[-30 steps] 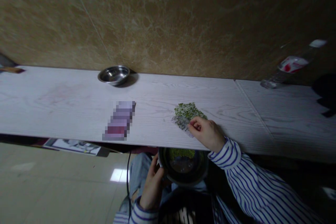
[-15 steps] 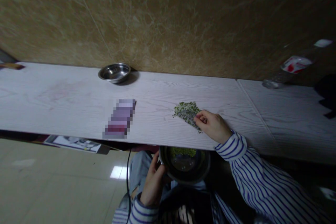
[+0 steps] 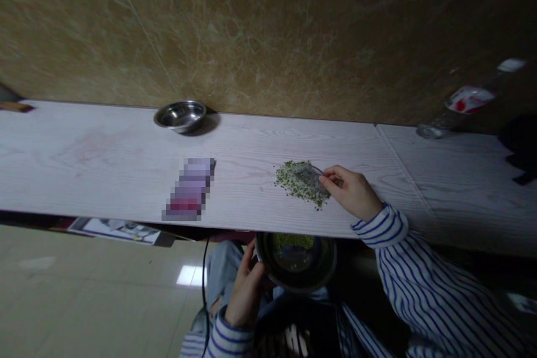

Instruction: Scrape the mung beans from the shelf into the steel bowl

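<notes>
A scattered patch of small green beans [image 3: 287, 179] lies on the pale wood-grain tabletop [image 3: 247, 179]. Over its right part, my right hand [image 3: 350, 190] pinches a thin grey, partly see-through piece [image 3: 307, 178] with a dark curved edge; I cannot make out its kind. My left hand [image 3: 247, 285] grips the left rim of a metal bowl [image 3: 300, 285] just below the table's front edge, above my lap. Green beans lie in the far part of that bowl.
A small steel bowl [image 3: 180, 117] stands near the wall. A pixelated phone-shaped object [image 3: 191, 189] lies left of the beans. At the right back stands a clear bottle [image 3: 470, 99] with a white cap. A dark cable [image 3: 204, 291] hangs beside my left leg.
My right hand has moved slightly right with the grey piece. The bean patch now reaches farther right and toward the front. My left hand and its bowl stay nearly still.
</notes>
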{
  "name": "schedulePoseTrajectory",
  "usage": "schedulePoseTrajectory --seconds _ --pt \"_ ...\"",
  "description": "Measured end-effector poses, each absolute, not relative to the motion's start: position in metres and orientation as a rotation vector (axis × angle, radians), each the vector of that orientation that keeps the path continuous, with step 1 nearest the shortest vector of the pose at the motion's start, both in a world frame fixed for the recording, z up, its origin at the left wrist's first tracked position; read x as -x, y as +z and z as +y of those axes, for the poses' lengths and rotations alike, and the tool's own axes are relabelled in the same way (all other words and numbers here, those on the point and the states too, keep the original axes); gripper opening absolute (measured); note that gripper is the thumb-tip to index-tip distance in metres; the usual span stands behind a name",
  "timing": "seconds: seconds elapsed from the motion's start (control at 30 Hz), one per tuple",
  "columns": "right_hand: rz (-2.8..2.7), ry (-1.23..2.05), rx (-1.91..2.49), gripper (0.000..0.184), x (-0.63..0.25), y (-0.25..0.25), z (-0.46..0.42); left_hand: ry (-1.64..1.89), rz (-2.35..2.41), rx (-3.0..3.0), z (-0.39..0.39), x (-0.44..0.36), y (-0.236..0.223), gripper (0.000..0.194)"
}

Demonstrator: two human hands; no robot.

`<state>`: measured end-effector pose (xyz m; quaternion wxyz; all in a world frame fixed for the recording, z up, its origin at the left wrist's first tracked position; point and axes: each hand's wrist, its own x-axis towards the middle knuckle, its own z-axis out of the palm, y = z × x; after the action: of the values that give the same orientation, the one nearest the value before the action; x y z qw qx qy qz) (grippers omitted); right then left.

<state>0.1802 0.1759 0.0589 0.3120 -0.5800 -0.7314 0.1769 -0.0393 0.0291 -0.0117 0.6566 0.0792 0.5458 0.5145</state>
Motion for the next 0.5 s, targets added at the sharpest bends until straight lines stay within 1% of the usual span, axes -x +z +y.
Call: schedulePoseTrajectory --seconds 0.2,0.5 --pt "-1.975 0.327 1.576 0.014 -0.179 0.057 0.181 1.146 1.245 -0.215 0.029 0.04 -0.01 0.069" --pt "-2.027 0.374 1.546 0.015 -0.17 0.059 0.173 1.158 1.27 -0.212 0.029 0.04 -0.01 0.071"
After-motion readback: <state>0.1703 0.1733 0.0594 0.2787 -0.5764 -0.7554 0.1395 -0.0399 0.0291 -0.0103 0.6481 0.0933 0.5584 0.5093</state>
